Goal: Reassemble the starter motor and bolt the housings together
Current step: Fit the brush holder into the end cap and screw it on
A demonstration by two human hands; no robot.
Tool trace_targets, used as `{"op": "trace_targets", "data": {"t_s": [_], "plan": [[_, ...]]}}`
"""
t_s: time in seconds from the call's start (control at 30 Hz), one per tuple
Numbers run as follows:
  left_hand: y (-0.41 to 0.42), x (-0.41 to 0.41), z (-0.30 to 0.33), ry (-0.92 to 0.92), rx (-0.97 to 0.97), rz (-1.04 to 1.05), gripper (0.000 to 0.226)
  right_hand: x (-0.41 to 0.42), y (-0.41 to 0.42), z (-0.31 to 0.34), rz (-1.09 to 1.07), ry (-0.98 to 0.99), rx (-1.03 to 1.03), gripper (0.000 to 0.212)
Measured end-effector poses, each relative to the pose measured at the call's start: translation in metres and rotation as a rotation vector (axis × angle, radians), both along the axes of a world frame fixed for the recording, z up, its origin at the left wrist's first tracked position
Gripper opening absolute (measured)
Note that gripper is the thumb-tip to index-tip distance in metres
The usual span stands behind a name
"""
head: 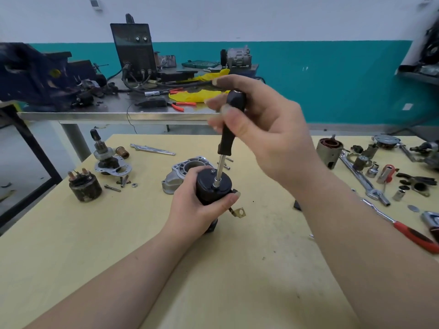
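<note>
Behind, yellow table before teal wall.

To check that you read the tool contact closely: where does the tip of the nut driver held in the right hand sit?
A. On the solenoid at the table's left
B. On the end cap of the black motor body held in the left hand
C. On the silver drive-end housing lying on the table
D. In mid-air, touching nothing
B: the nut driver in the right hand stands with its socket on the end cap of the black motor body, which the left hand grips.

Two bare forearms were in view, no sleeves, gloves, watch or rings; left hand and right hand had short, unpainted nails.
</note>
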State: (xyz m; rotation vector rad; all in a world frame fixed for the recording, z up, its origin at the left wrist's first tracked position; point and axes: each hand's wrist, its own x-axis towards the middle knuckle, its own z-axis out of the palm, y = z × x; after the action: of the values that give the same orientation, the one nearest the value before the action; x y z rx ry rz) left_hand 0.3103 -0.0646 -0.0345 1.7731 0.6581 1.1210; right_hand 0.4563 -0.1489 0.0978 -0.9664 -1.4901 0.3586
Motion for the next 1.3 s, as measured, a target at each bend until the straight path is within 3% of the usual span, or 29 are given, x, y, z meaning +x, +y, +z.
{"op": "trace_targets", "data": {"t_s": [0.1,0.17,0.23,0.37,0.43,0.57,0.67,0.73,0.83,0.93,1.0,1.07,1.3], "plan": [[0.002,-0.002,0.0,0.008,-0.007,-0.021,0.061,0.015,-0.008,0.008,0.3,0.085,-0.136,0.041],[0.002,-0.002,0.001,0.015,-0.008,-0.021,0.061,0.02,-0.011,0.012,0.303,0.089,-0.159,0.043],[0.001,-0.001,0.001,0.018,-0.008,-0.004,0.06,0.018,-0.008,0.011,0.14,0.133,-0.116,0.039],[-0.006,0.006,0.001,0.023,0.016,0.1,0.058,-0.011,0.001,-0.005,-0.463,0.095,0.109,0.023],[-0.006,0.007,0.0,0.024,0.041,0.123,0.057,-0.017,0.005,-0.01,-0.518,0.029,0.16,0.025],[0.001,0.001,-0.001,0.02,-0.007,0.046,0.06,-0.003,0.007,-0.005,-0.157,-0.001,0.047,0.037],[0.004,-0.002,0.002,0.036,-0.01,0.004,0.061,0.01,-0.003,0.005,0.173,0.125,-0.089,0.038],[0.004,-0.004,0.002,0.038,-0.018,-0.006,0.061,0.016,-0.01,0.01,0.264,0.094,-0.126,0.04],[0.001,-0.002,0.003,0.037,-0.018,0.029,0.06,0.014,-0.01,0.012,0.061,0.033,-0.076,0.035],[-0.008,0.007,0.001,0.037,0.008,0.143,0.058,-0.002,-0.003,0.01,-0.385,0.045,-0.01,0.021],[-0.009,0.01,-0.001,0.039,0.035,0.169,0.057,-0.008,-0.002,0.008,-0.565,0.002,0.023,0.021],[-0.005,0.005,-0.001,0.049,0.04,0.141,0.058,-0.006,-0.002,0.007,-0.477,-0.034,0.011,0.022],[0.01,-0.006,0.004,0.073,-0.018,-0.051,0.059,0.021,-0.011,0.013,0.313,0.079,-0.201,0.048]]}}
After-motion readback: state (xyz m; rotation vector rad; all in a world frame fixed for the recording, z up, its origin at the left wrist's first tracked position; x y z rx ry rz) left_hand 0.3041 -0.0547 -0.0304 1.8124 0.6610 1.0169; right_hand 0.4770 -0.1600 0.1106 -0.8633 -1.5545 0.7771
